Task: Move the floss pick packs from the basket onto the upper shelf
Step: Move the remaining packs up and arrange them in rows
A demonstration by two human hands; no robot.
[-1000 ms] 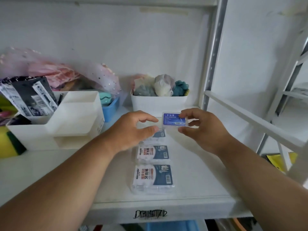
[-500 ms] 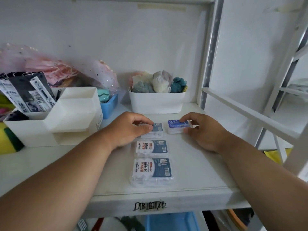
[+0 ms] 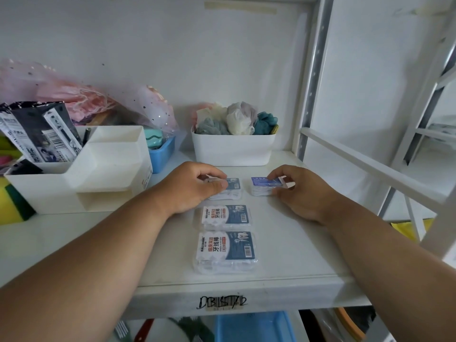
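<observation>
— Presently on the upper shelf (image 3: 283,245), what is listed?

— Item one: floss pick pack (image 3: 226,251), clear case, white-and-blue label, lying flat nearest the front edge. Item two: second pack (image 3: 223,217), same label, flat, just behind the first. Item three: third pack (image 3: 228,190), behind the second, partly covered by the left hand (image 3: 191,190). Item four: fourth pack (image 3: 264,187), plain blue label, to the right of the third, a small gap between them.

— And the hands?

— Left hand: fingers curled over the third pack, thumb on its near side, grasping it as it sits on the shelf. Right hand (image 3: 299,191): fingertips pinching the fourth pack at its right end; the pack appears to rest on the shelf.

— Other stock on that shelf?

— White bin (image 3: 233,150) at the back, filled with bundled cloths in grey, cream and teal. White stepped organiser (image 3: 98,169) at left, holding black-and-white packets. Small blue tray (image 3: 160,153) behind it. Pink sheer fabric (image 3: 74,95) at rear left.

— The basket?

— Something blue (image 3: 256,327) shows below the shelf; cannot tell whether it is the basket.
</observation>
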